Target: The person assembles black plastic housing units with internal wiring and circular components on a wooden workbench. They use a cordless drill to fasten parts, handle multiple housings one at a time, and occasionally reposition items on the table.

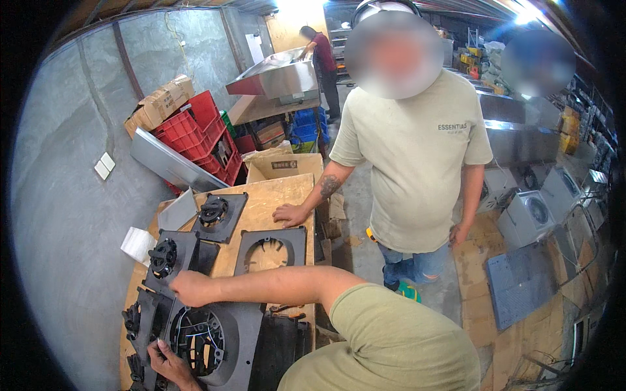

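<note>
Both grips are unclear, the bare left hand (171,365) half-curled and bare right hand (194,289) with fingertips hidden, beside a dark-grey, square, plastic-looking housing (241,333) that lies over the brown wooden table (290,193) and is probably stiff, light and best held by its edges.

Smooth, matt plastic housing (241,340)

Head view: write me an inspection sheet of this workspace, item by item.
Surface: wooden tabletop, partly covered.
Work parts: large black housing with a round opening; black square frame beyond it.
Clutter: white block, red crates, cardboard box.
Grip: left hand at the housing's edge, right hand by its far side; closure unclear.
Cables: thin white wires in the opening.
Surroundings: co-worker beside the tabletop; grey wall.
</note>
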`<state>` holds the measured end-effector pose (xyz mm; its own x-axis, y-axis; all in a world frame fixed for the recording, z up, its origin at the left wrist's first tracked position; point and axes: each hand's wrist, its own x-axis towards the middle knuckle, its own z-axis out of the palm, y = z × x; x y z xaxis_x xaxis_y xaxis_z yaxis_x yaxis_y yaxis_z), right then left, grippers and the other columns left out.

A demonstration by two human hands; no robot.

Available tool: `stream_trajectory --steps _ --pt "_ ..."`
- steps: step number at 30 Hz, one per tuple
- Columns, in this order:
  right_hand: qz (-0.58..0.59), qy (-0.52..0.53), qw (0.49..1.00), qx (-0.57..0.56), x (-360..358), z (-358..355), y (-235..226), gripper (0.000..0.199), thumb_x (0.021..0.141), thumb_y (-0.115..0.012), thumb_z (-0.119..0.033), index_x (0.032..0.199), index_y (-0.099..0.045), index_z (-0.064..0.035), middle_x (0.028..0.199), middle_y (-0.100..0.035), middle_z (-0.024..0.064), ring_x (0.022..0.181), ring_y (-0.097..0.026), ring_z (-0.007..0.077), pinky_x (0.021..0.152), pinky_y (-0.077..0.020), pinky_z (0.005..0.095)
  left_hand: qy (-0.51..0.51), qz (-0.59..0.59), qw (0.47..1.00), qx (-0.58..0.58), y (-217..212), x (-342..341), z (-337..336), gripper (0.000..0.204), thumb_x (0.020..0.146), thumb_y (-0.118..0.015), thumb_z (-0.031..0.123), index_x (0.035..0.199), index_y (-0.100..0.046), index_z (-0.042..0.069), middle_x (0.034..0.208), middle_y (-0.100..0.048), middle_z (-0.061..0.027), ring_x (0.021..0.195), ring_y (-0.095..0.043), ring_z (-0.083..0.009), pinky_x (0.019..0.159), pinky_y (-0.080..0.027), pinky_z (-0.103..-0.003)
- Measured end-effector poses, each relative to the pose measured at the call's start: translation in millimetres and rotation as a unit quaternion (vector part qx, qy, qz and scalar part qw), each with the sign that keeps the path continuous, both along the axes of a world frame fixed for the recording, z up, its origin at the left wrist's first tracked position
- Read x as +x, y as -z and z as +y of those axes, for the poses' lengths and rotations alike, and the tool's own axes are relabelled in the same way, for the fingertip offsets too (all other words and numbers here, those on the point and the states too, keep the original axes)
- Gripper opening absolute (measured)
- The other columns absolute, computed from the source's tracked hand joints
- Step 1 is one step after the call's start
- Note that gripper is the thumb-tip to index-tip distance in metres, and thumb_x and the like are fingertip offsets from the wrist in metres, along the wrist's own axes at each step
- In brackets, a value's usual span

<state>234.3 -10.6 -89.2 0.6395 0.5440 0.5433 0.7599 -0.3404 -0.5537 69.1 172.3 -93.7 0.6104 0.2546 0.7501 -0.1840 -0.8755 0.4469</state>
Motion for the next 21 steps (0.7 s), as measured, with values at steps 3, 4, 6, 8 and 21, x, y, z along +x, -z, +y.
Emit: stream_trajectory --steps 3,4,6,8,21 --pt "-0.080 -0.015 0.993 -0.086 -8.1 -4.1 -2.5 0.018 0.081 -0.060 -0.015 0.086 -0.063 0.0014 0.078 -0.066 0.0248 0.080 -0.066 0.0443 0.072 -0.0521 0.0514 0.017 0.002 1.000 -0.003 5.0 4.4 2.8 0.038 0.100 -0.055 0.029 0.083 -0.052 -0.004 0.069 -0.052 -0.0125 0.066 -0.046 -0.0223 0.062 -0.041 -0.036" --pt "-0.055 -0.015 0.995 -0.085 -9.5 -5.2 -2.8 0.018 0.082 -0.061 -0.016 0.089 -0.063 0.0009 0.080 -0.066 0.0247 0.081 -0.065 0.0443 0.072 -0.0519 0.0515 0.019 -0.001 1.000 0.005 6.3 5.2 4.0 0.037 0.100 -0.056 0.029 0.083 -0.052 -0.004 0.069 -0.052 -0.0119 0.065 -0.045 -0.0218 0.061 -0.040 -0.036" --pt "-0.019 -0.019 0.998 -0.059 -10.6 -7.7 -1.8 0.019 0.083 -0.061 -0.017 0.093 -0.061 0.0000 0.083 -0.066 0.0247 0.083 -0.065 0.0444 0.072 -0.0515 0.0517 0.026 0.006 1.000 -0.009 7.8 5.7 6.8 0.038 0.100 -0.055 0.030 0.083 -0.052 -0.004 0.070 -0.053 -0.0146 0.064 -0.048 -0.0273 0.060 -0.040 -0.039" --pt "0.005 -0.031 0.997 -0.072 -9.8 -10.9 0.5 0.020 0.083 -0.063 -0.017 0.095 -0.061 -0.0007 0.086 -0.066 0.0245 0.087 -0.064 0.0436 0.074 -0.0509 0.0515 0.031 0.001 0.999 -0.005 8.2 5.1 8.8 0.039 0.100 -0.055 0.031 0.083 -0.052 -0.004 0.070 -0.054 -0.0158 0.063 -0.049 -0.0298 0.060 -0.040 -0.041" --pt "0.051 -0.094 0.994 -0.023 6.7 -19.7 12.1 0.026 0.087 -0.063 -0.025 0.093 -0.067 0.0008 0.089 -0.067 0.0227 0.090 -0.065 0.0410 0.079 -0.0501 0.0486 0.045 0.003 0.999 -0.015 6.6 5.1 7.2 0.043 0.100 -0.055 0.034 0.082 -0.051 -0.004 0.068 -0.052 -0.0159 0.062 -0.048 -0.0284 0.060 -0.040 -0.040"
